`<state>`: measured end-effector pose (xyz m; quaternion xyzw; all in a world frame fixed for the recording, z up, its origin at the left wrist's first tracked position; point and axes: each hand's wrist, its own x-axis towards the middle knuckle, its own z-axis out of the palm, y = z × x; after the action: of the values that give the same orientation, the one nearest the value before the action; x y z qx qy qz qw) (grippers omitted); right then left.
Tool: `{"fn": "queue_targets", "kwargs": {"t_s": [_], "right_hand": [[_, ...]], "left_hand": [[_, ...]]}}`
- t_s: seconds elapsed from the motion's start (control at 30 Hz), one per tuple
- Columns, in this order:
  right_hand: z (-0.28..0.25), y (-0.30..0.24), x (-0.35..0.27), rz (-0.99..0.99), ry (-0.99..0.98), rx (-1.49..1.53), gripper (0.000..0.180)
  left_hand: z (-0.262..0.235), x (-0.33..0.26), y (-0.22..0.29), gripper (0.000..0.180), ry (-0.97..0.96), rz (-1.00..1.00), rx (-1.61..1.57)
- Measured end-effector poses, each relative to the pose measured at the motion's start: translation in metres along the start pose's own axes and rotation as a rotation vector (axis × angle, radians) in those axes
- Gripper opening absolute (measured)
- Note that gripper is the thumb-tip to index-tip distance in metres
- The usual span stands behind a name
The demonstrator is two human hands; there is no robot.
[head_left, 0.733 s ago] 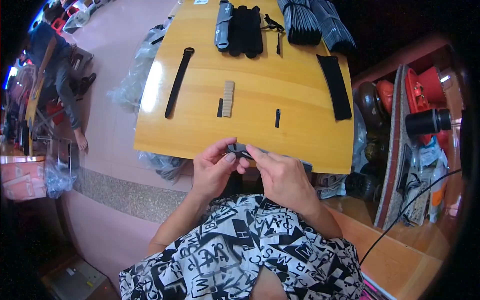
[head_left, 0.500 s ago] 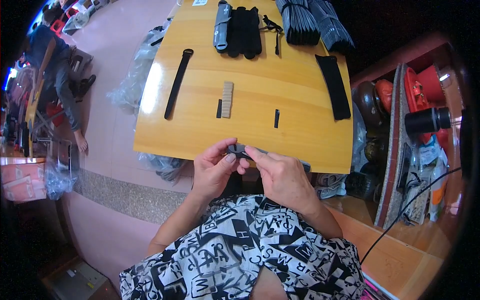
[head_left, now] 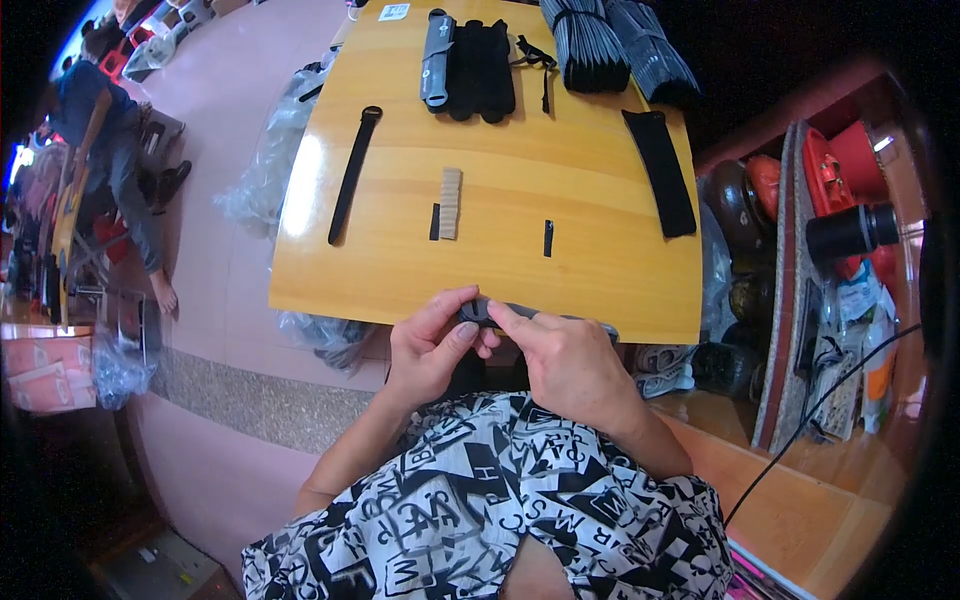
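Note:
Over the table's near edge, both my hands hold a dark grey strap (head_left: pixel 474 311) with a rounded, slotted end. My left hand (head_left: pixel 422 345) pinches that end between thumb and fingers. My right hand (head_left: pixel 578 365) is closed round the strap's length, its index finger pressed near the slot; a grey tip shows beyond the knuckles. Ahead lie a ribbed tan strip (head_left: pixel 451 203) beside a small black strip (head_left: pixel 435 222), and another small black strip (head_left: pixel 548 238). To the left is a slim black strap (head_left: pixel 355 178) with a looped end; to the right, a wide black band (head_left: pixel 664 175).
At the table's (head_left: pixel 390 285) far side are a grey sleeve (head_left: pixel 436 62), black strap pieces (head_left: pixel 485 75), a small black tangle (head_left: pixel 537 60) and bundled grey sleeves (head_left: pixel 588 50). Shelves with jars (head_left: pixel 738 210) stand right. Plastic bags (head_left: pixel 265 165) hang left; beyond sits a person (head_left: pixel 105 130).
My left thumb and fingers have shifted slightly lower on the strap, so its slotted end shows more. My right hand keeps its grip. The view has tilted a little.

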<state>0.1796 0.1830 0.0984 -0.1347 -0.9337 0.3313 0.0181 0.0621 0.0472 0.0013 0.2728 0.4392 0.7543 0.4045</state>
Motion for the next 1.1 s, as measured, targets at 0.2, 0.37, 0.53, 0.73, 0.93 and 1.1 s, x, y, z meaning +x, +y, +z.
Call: {"fn": "queue_targets", "kwargs": {"t_s": [0.2, 0.37, 0.53, 0.73, 0.93, 1.1], "right_hand": [[0.009, 0.004, -0.002, 0.024, 0.054, 0.106, 0.038], [-0.003, 0.014, -0.001, 0.262, -0.131, 0.741, 0.037], [-0.003, -0.002, -0.014, -0.044, 0.028, -0.095, 0.036], [0.006, 0.015, -0.007, 0.124, -0.044, 0.621, 0.043], [-0.011, -0.001, -0.01, -0.08, -0.015, -0.116, 0.04], [0.006, 0.018, 0.001, 0.02, 0.01, 0.425, 0.04]], "left_hand": [[0.013, -0.001, 0.014, 0.035, -0.008, 0.115, 0.284], [0.01, -0.002, 0.015, 0.036, -0.046, 0.201, 0.388], [0.015, -0.004, 0.015, 0.037, -0.038, 0.172, 0.397], [0.014, 0.0, 0.019, 0.038, -0.062, 0.269, 0.517], [0.014, -0.002, 0.016, 0.039, -0.078, 0.193, 0.51], [0.018, 0.001, 0.024, 0.039, -0.047, 0.275, 0.643]]}}
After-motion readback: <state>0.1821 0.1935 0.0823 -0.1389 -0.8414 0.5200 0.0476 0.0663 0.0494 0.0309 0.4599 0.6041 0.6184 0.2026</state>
